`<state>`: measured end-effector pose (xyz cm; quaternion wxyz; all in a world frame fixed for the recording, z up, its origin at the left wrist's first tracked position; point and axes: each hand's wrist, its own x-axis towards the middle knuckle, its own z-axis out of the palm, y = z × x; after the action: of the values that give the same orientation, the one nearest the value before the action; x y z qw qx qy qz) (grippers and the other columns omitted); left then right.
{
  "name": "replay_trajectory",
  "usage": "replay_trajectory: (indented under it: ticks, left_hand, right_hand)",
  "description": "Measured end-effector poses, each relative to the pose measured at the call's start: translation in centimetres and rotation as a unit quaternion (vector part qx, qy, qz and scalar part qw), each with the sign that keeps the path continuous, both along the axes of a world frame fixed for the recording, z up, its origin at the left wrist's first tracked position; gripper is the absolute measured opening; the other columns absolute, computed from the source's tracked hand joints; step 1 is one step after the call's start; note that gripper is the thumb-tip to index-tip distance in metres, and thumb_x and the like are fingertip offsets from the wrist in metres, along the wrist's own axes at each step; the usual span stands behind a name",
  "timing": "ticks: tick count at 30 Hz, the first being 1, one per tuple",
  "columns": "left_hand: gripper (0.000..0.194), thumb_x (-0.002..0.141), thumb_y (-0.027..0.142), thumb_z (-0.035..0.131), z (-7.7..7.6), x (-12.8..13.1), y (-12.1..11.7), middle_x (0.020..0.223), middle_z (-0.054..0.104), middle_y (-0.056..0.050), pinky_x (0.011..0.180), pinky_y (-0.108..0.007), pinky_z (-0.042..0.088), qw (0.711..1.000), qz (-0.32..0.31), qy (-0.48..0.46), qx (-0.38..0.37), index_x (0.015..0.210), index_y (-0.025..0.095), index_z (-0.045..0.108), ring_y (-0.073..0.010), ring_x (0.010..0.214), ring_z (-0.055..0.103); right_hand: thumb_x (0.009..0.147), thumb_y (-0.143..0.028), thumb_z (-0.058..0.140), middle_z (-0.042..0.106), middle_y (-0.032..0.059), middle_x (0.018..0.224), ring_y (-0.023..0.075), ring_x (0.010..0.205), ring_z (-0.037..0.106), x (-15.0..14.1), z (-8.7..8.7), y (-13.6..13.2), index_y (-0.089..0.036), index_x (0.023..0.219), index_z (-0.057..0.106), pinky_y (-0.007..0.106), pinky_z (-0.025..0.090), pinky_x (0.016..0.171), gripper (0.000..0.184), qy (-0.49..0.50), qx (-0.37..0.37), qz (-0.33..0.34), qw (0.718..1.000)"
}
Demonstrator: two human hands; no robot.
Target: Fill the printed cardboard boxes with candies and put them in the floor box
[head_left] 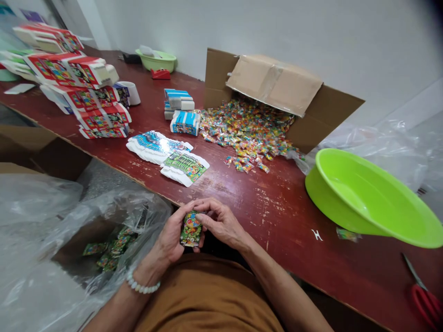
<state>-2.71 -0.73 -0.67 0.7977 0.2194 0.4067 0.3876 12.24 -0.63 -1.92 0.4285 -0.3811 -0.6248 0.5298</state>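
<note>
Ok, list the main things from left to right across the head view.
Stacked red cartons → fanned blue cartons → green printed pack in the hands → pile of wrapped candies → bright green basin.

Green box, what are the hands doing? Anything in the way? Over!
Left hand holding green box, right hand at its top edge. Printed side up. No obstacle seen; fanned green cartons beyond.
</note>
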Motion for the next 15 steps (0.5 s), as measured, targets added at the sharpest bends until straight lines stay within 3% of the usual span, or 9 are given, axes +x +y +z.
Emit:
replay_trajectory:
  ticks: [3, 6, 8, 10, 11, 12, 13, 15]
  left_hand:
    - [0.054, 0.085, 0.046, 0.059, -0.1, -1.3, 0.4, 0.063, 0.066, 0.003, 0.028, -0.027, 0.045, 0.999, 0.011, 0.032, 0.040, 0.132, 0.022, 0.053, -0.0195, 0.036, 0.059]
    - [0.057, 0.086, 0.054, 0.057, -0.3, -5.2, 0.7, 0.069, 0.066, 0.002, 0.039, -0.027, 0.047, 0.976, 0.070, 0.168, 0.123, 0.135, 0.024, 0.053, -0.0190, 0.047, 0.062]
    - [0.057, 0.086, 0.057, 0.057, -0.6, -9.2, 0.6, 0.078, 0.069, -0.002, 0.055, -0.032, 0.055, 0.918, 0.119, 0.349, 0.149, 0.133, 0.025, 0.056, -0.0249, 0.068, 0.069]
    - [0.062, 0.084, 0.061, 0.059, -1.2, -13.3, 0.3, 0.105, 0.073, -0.012, 0.076, -0.046, 0.056, 0.818, 0.104, 0.551, 0.127, 0.134, 0.023, 0.057, -0.0390, 0.100, 0.069]
    - [0.067, 0.083, 0.065, 0.059, -1.6, -15.1, 0.1, 0.115, 0.072, -0.017, 0.085, -0.053, 0.053, 0.772, 0.092, 0.621, 0.100, 0.132, 0.021, 0.058, -0.0463, 0.111, 0.065]
    - [0.067, 0.083, 0.068, 0.056, -2.0, -16.5, -0.2, 0.120, 0.070, -0.020, 0.092, -0.057, 0.050, 0.743, 0.102, 0.654, 0.098, 0.130, 0.021, 0.059, -0.0494, 0.117, 0.062]
    - [0.062, 0.085, 0.069, 0.053, -2.5, -17.6, -0.4, 0.122, 0.071, -0.018, 0.095, -0.059, 0.048, 0.731, 0.111, 0.665, 0.106, 0.127, 0.024, 0.059, -0.0490, 0.119, 0.061]
    - [0.052, 0.089, 0.067, 0.048, -3.3, -18.3, -0.6, 0.123, 0.072, -0.011, 0.100, -0.057, 0.047, 0.737, 0.125, 0.652, 0.127, 0.123, 0.030, 0.060, -0.0447, 0.120, 0.062]
  right_hand:
    - [0.090, -0.040, 0.068, 0.066, 0.0051, 0.118, 0.0142, 0.084, 0.064, -0.4, -0.7, 1.3, -0.023, 0.107, 0.068, 0.026, 0.054, 0.070, 0.023, -0.037, 0.005, 0.030, 0.999]
    - [0.092, -0.038, 0.064, 0.067, 0.0036, 0.108, 0.0146, 0.082, 0.063, -0.4, -0.6, 5.2, -0.022, 0.118, 0.064, 0.030, 0.054, 0.076, 0.030, -0.161, 0.015, -0.045, 0.986]
    - [0.092, -0.033, 0.063, 0.065, 0.0063, 0.117, 0.0165, 0.090, 0.064, -0.2, -0.5, 8.7, -0.021, 0.124, 0.061, 0.034, 0.052, 0.088, 0.034, -0.279, 0.040, -0.148, 0.948]
    - [0.090, -0.032, 0.066, 0.058, 0.0135, 0.130, 0.0229, 0.110, 0.060, 0.0, -0.5, 11.9, -0.016, 0.132, 0.056, 0.039, 0.047, 0.099, 0.046, -0.317, 0.048, -0.188, 0.928]
    - [0.089, -0.034, 0.068, 0.054, 0.0160, 0.135, 0.0264, 0.119, 0.056, 0.0, -0.7, 13.2, -0.015, 0.135, 0.054, 0.042, 0.045, 0.102, 0.051, -0.336, 0.050, -0.196, 0.920]
    - [0.088, -0.039, 0.069, 0.052, 0.0178, 0.137, 0.0298, 0.125, 0.053, 0.0, -0.8, 14.1, -0.015, 0.136, 0.052, 0.045, 0.043, 0.103, 0.057, -0.357, 0.050, -0.198, 0.912]
    - [0.086, -0.045, 0.071, 0.050, 0.0186, 0.139, 0.0327, 0.128, 0.050, -0.2, -1.0, 14.8, -0.016, 0.136, 0.052, 0.048, 0.043, 0.103, 0.061, -0.388, 0.048, -0.202, 0.898]
    - [0.084, -0.057, 0.070, 0.049, 0.0187, 0.139, 0.0360, 0.129, 0.047, -0.6, -1.4, 15.3, -0.017, 0.130, 0.055, 0.051, 0.042, 0.101, 0.063, -0.451, 0.045, -0.205, 0.868]
